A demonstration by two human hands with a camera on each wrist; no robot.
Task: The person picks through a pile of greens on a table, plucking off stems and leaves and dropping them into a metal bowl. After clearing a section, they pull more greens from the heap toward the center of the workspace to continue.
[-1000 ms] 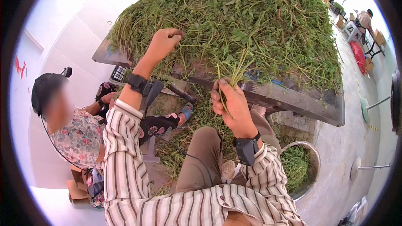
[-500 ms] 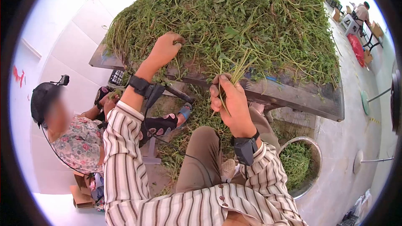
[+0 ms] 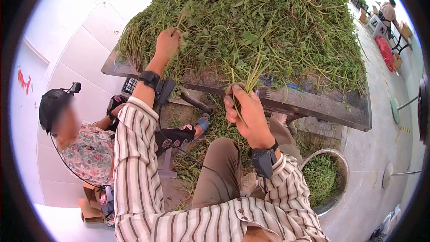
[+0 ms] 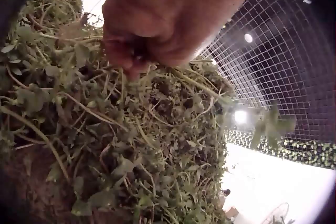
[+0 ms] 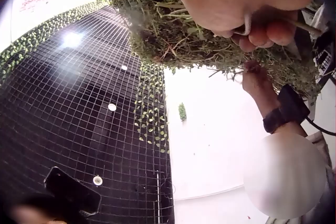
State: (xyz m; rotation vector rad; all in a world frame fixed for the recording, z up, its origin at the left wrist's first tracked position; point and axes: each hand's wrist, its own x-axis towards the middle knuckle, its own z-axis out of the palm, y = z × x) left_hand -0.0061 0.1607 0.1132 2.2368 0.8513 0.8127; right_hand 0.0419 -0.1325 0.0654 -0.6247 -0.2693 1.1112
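Observation:
A large heap of leafy green stalks (image 3: 251,27) covers the table (image 3: 313,107). My left hand (image 3: 168,44) is raised over the heap's left front part and pinches a leafy sprig (image 3: 182,22), which is blurred in the head view. In the left wrist view the sprig's stem (image 4: 197,83) sticks out past the curled fingers, toward a leafy tip. My right hand (image 3: 251,115) grips a small bunch of green stems (image 3: 254,77) just in front of the table edge, tops pointing up and lower ends below the fingers. In the right wrist view its fingers (image 5: 281,33) are curled.
On the floor at my right stands a round tub (image 3: 344,175) with greens inside. At my left sits another person (image 3: 87,148) in a floral top. Loose stalks (image 3: 188,175) litter the floor around my legs. A cardboard box (image 3: 92,213) lies at lower left.
My left hand has moved slightly up and left, and a blurred leafy sprig now shows at its fingers. My right hand keeps holding the bunch in nearly the same place.

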